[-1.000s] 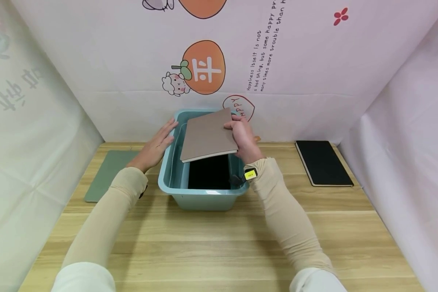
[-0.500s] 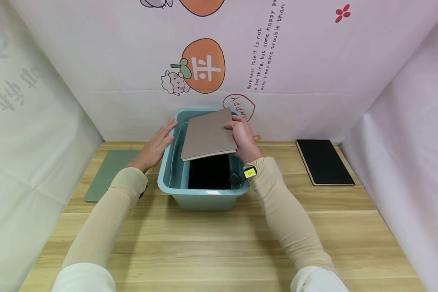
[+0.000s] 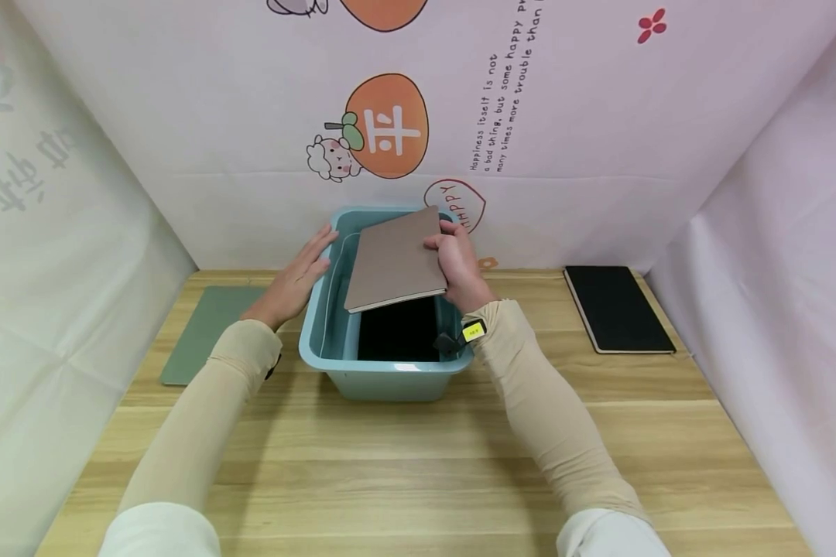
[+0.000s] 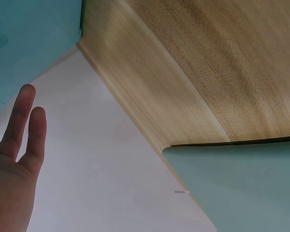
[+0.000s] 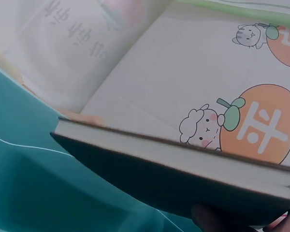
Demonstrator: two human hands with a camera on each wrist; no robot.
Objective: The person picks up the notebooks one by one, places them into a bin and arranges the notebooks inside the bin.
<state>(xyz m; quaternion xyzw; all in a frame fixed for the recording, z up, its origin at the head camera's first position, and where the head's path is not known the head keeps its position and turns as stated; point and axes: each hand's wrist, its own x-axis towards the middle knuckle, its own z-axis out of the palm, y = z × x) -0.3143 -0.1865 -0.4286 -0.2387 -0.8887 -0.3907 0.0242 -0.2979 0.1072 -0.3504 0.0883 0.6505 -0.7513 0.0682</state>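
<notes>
Pale wooden tabletop point(image 3: 390, 472) spreads nearest at six o'clock, and from afar I see a blue bin point(image 3: 390, 387) on it, the left hand point(image 3: 295, 284) straight-fingered at its ten-o'clock rim, the right hand point(image 3: 462, 269) gripping a tilted taupe notebook point(image 3: 395, 263) over its opening from two, printed cloth point(image 3: 571, 100) at twelve.

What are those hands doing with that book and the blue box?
The person's right hand holds a brown notebook tilted at the mouth of a blue bin. The left hand is at the bin's rim. On the table, a black notebook lies to the right and a flat green thing left.
</notes>
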